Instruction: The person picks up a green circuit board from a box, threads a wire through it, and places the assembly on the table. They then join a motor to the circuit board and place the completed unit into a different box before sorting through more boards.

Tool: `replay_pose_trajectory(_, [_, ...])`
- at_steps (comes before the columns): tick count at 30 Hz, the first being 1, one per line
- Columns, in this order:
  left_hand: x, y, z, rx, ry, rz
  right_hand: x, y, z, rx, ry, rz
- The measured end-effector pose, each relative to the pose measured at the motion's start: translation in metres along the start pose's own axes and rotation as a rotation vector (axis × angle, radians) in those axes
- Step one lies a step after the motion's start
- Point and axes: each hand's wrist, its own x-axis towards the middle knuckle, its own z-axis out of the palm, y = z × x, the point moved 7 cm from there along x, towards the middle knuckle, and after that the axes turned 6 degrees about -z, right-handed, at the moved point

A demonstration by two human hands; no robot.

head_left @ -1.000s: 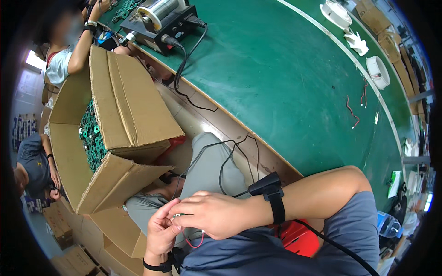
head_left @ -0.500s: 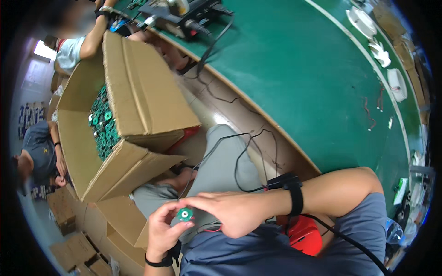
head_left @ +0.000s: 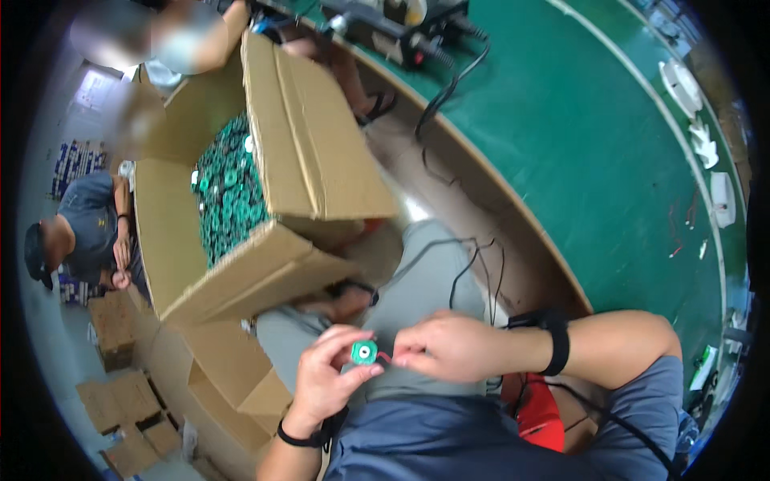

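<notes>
My left hand (head_left: 321,383) grips a small round green circuit board (head_left: 357,353) by its edges, between thumb and fingers above my lap. A white ring with a dark middle sits at the board's centre. From its right side comes a short red wire (head_left: 384,356). The fingertips of my right hand (head_left: 453,346) are pinched on that wire's free end, a little apart from the board. Both wrists wear black bands.
Ahead on the left, a large open cardboard box (head_left: 317,136) holds a heap of green boards (head_left: 228,192). A green table (head_left: 537,136) curves along the right, bearing a black device (head_left: 385,32) with cables. Co-workers sit beyond the box and at far left (head_left: 92,212).
My right hand has drawn away from the board to the right, and the red wire now shows between the hands. My view has shifted, moving the box rightward in the picture.
</notes>
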Motion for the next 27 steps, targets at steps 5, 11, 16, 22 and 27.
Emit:
replay_pose_trajectory(5, [-0.004, -0.009, -0.004, -0.089, 0.007, -0.02, 0.003, -0.003, 0.006, 0.05, -0.025, 0.001])
replay_pose_trajectory(11, [-0.004, -0.006, -0.008, -0.253, -0.007, -0.13, 0.009, -0.017, -0.005, -0.26, 0.119, -0.216])
replay_pose_trajectory(16, [-0.002, -0.002, -0.003, -0.254, 0.02, -0.081, 0.007, -0.034, -0.018, -0.39, 0.06, -0.104])
replay_pose_trajectory(22, [-0.003, 0.022, 0.0, 0.165, 0.061, 0.151, 0.001, -0.043, -0.017, -0.587, 0.115, -0.297])
replay_pose_trajectory(27, [0.005, -0.009, -0.007, -0.026, 0.049, 0.025, 0.01, -0.021, -0.004, -0.478, 0.11, -0.282])
